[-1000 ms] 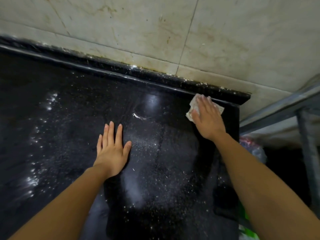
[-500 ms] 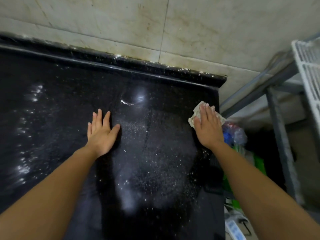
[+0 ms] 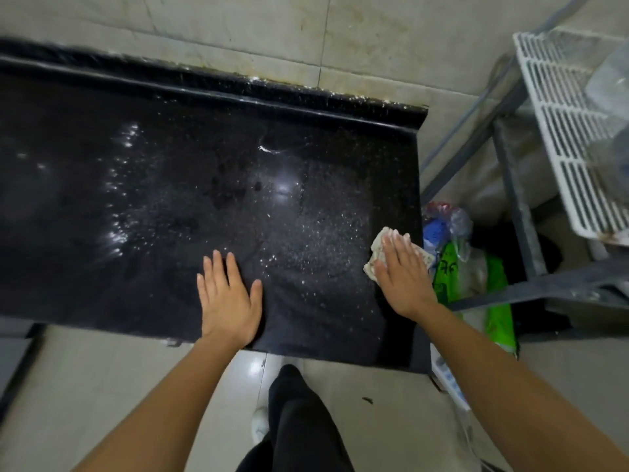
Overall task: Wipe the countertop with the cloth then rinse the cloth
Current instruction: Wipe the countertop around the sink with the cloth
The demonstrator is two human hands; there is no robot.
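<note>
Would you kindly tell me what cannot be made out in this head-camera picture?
Head view: cloth, mostly hidden under the right hand.
Head view: countertop, left end cut off by the frame edge.
Head view: green bag lettering, too small, partly behind the metal bar.

Around you: a stained tiled wall, a grey rack and bags down on the floor.

Ahead of you a pale tiled wall (image 3: 374, 35) shows brownish stains and dark grout lines. To your right stands a grey metal rack (image 3: 514, 199), with a white slatted shelf (image 3: 561, 131) at its top that carries a clear plastic bag (image 3: 609, 83). Low by the rack you see a bundle of clear plastic (image 3: 442, 226) with blue and red inside, just above a bright green bag (image 3: 497, 301). Below you lies a pale glossy tiled floor (image 3: 102, 386), with a small dark speck (image 3: 367, 400) on it and a white-and-blue pack (image 3: 449, 379) near the green bag.
</note>
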